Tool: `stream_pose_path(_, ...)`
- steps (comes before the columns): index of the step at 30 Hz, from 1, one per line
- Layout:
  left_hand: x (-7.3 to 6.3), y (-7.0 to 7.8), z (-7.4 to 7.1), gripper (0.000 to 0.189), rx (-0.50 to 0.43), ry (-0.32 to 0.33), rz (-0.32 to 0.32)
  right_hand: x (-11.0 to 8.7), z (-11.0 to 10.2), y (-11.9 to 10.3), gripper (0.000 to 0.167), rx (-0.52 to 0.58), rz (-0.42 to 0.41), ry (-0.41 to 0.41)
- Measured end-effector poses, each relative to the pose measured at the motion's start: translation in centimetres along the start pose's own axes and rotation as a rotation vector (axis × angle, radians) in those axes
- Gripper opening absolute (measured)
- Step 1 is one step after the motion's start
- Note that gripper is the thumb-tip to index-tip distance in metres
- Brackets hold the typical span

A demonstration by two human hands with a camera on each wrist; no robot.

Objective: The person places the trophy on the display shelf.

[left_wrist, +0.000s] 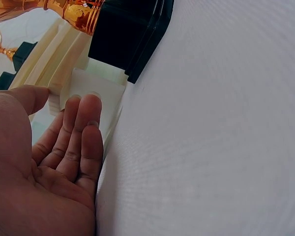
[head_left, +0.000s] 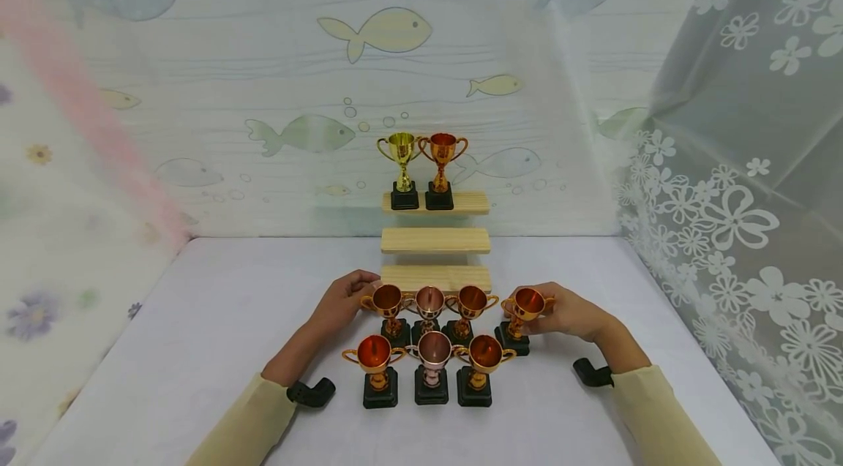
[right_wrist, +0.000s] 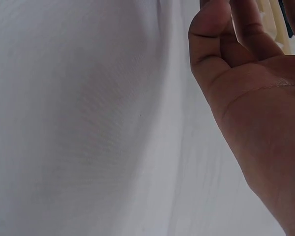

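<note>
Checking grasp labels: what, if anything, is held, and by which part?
Right hand: rightmost trophy, apparently by the stem; exact finger contact hidden. Left hand: at the bottom shelf's left end; can't tell if gripping.

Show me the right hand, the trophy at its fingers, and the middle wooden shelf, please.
right hand [head_left: 570, 311]: head view, on the back of the hand
trophy [head_left: 527, 305]: head view, on its cup
middle wooden shelf [head_left: 435, 238]: head view, on its bare top

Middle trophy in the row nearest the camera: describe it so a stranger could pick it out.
Before the stepped wooden shelf, find the row of three nearest the camera. The middle trophy stands between a left trophy and a right trophy; its cup is pale pinkish, theirs orange-gold.
</note>
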State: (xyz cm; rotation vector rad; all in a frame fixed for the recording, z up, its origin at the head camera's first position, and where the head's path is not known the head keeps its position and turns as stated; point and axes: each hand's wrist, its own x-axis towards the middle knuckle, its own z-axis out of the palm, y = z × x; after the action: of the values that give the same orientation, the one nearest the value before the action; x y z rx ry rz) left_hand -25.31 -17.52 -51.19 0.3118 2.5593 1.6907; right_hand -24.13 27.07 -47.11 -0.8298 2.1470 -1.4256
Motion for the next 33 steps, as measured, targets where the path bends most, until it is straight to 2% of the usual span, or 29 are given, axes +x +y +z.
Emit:
stream_pose_path(5,0.0,0.1,0.0,0.029,-0.005,-0.003,0.001,-0.2,-0.1,-0.4,0.040,0.033,0.022,0.002)
stream_pose_path(13,-0.1,0.1,0.0,0.028,0.001,0.003,-0.005,-0.3,-0.3,-0.4,0.037,0.082,-0.021,0.000)
stream_pose_path(18,-0.2,0.2,-0.1,0.030,0.008,0.000,0.000,-0.4,-0.6,-0.6,0.033,0.072,-0.015,0.020)
stream_pose_path(22,-0.1,0.2,-0.1,0.032,0.009,-0.007,0.012,-0.5,-0.7,-1.2,0.028,0.054,-0.018,0.057)
stream_pose_path(33,-0.3,0.4,0.0,0.029,0.014,0.005,-0.013,-0.8,-0.6,-3.0,0.023,0.018,-0.013,0.207)
